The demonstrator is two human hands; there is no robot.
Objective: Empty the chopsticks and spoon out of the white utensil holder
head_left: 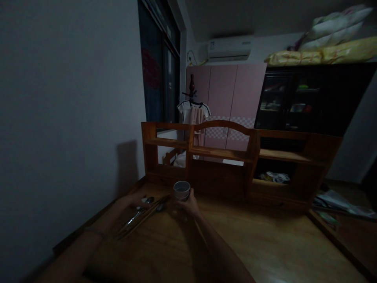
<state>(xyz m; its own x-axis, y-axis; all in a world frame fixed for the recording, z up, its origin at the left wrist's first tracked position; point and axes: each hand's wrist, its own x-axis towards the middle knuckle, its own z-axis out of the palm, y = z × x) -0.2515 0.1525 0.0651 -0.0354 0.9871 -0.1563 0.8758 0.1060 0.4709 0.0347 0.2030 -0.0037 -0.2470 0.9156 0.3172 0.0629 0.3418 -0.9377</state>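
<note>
A grey cup [182, 190] stands upright in my right hand [190, 204], whose fingers are closed around its side. The cup is held at the far part of the wooden desk, with its open rim facing up. Left of it, my left hand [137, 200] reaches over a small group of cutlery, thumb and fingers apart. A metal spoon [149, 200] lies right beside its fingertips; whether they touch is too dark to make out. Several wooden chopsticks [144, 218] lie slantwise on the desk, with another spoon [160, 207] near their far ends.
The wooden desk [253, 232] has a raised shelf unit [224, 153] along its back. A pale wall [73, 118] borders the left side. Crumpled items [273, 177] sit in the right shelf compartment. Beyond stand a pink wardrobe [220, 90] and hanging clothes [196, 114].
</note>
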